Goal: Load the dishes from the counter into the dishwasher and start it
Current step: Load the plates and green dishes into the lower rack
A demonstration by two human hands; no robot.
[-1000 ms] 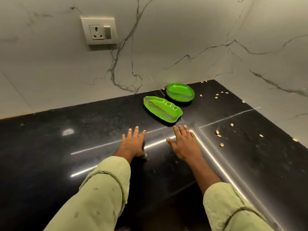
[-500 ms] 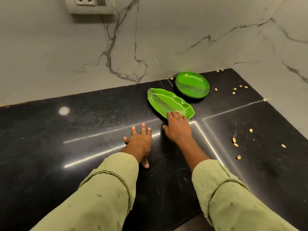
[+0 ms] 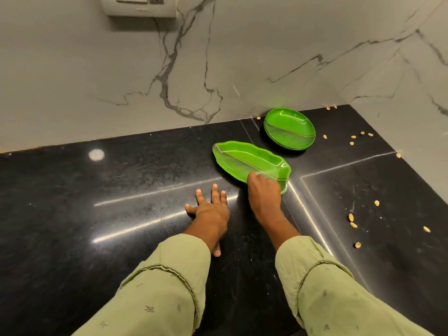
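Note:
A green leaf-shaped plate (image 3: 244, 159) lies on the black counter (image 3: 121, 185) near the back wall. My right hand (image 3: 263, 194) covers its near right end, with the thumb on top of the rim and the fingers hidden over the edge. A round green plate (image 3: 289, 128), which looks like a stack of two, sits behind it by the wall. My left hand (image 3: 209, 210) rests flat on the counter with fingers spread, just left of the right hand and apart from the plates.
Several pale seed shells (image 3: 352, 220) are scattered over the right part of the counter and along the wall. A marble wall rises behind, with a power socket (image 3: 139, 6) at the top. The counter's corner lies to the right.
My right hand has slid forward from the bare counter onto the near end of the leaf-shaped plate. The left hand stayed flat on the counter. The view has moved closer.

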